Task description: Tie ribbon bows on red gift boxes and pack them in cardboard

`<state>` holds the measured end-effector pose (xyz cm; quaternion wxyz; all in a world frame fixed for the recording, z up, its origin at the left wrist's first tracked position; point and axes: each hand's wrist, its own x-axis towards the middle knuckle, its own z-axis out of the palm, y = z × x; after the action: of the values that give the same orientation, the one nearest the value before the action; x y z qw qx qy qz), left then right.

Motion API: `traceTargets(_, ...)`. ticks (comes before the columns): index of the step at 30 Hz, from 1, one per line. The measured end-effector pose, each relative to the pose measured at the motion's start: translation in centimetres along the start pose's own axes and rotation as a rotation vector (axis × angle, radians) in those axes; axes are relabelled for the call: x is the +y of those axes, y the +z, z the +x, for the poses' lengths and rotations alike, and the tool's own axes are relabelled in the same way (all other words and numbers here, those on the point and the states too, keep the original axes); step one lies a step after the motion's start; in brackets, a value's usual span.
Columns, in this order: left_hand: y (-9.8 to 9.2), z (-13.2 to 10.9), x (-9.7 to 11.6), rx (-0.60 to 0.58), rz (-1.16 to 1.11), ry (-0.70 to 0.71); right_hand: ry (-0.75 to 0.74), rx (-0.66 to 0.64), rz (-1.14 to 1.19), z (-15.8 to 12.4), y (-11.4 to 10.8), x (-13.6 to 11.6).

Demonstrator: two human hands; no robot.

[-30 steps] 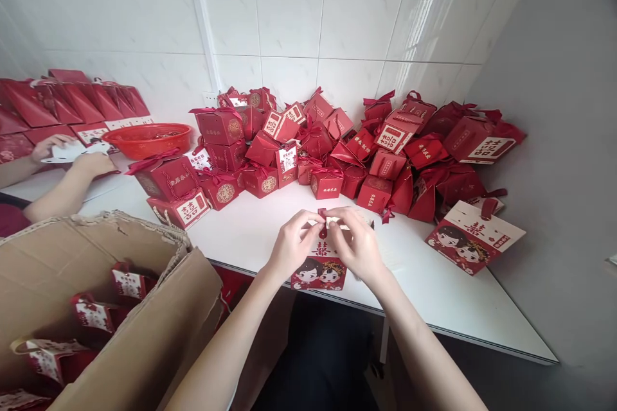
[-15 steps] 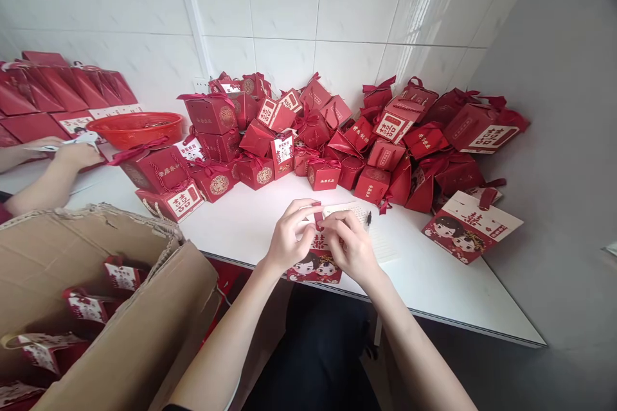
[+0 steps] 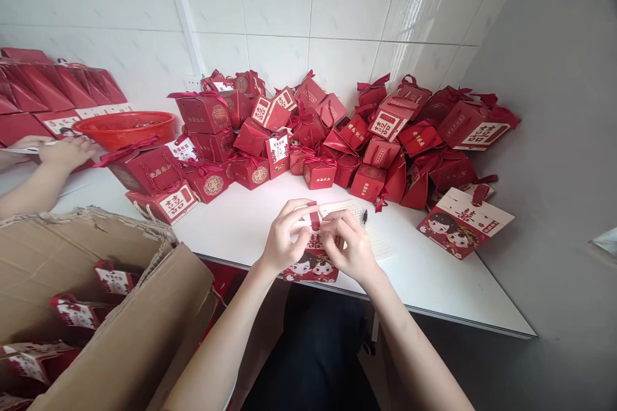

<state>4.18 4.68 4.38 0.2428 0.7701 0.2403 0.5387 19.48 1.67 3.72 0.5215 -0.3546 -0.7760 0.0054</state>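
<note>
At the table's front edge stands a red and white gift box (image 3: 312, 268) with two cartoon faces on its front and a dark red ribbon (image 3: 315, 221) at its top. My left hand (image 3: 285, 237) curls round the box's upper left side, its fingertips at the ribbon. On the other side, my right hand (image 3: 351, 245) has bent fingers at the box's upper right side, close to the ribbon. The fingers partly hide the top of the box. Behind the right hand lie a printed sheet (image 3: 380, 244) and a black pen (image 3: 365, 216).
Red gift boxes (image 3: 321, 173) are heaped along the wall. A similar cartoon box (image 3: 463, 221) stands at right. At left are a red basin (image 3: 128, 131), a co-worker's hand (image 3: 65, 154) and an open cardboard carton (image 3: 139, 308) holding several boxes.
The view has turned slightly right. My right fingertips have shifted a little off the ribbon, so more of it shows. The co-worker's hand has moved with its white piece.
</note>
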Motion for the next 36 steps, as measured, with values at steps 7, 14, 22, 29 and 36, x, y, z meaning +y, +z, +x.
traceTargets(7, 0.1, 0.0, -0.1, 0.031, 0.092, 0.031, 0.046, 0.023, -0.053, 0.4, 0.0, -0.1)
traceTargets(14, 0.2, 0.0, 0.1, 0.053, 0.153, 0.046, 0.096, -0.005, -0.067, 0.4, 0.3, -0.3)
traceTargets(22, 0.4, -0.5, -0.4, 0.078, 0.051, -0.031, 0.136, -0.007, -0.038, 0.3, 0.6, -0.3)
traceTargets(29, 1.3, -1.5, -0.7, 0.222, -0.013, -0.031, 0.169, -0.012, -0.001, 0.2, 0.5, -0.3)
traceTargets(36, -0.2, -0.6, 0.3, 0.021, 0.133, 0.050, 0.195, 0.000, 0.035, -0.1, 0.3, -0.3)
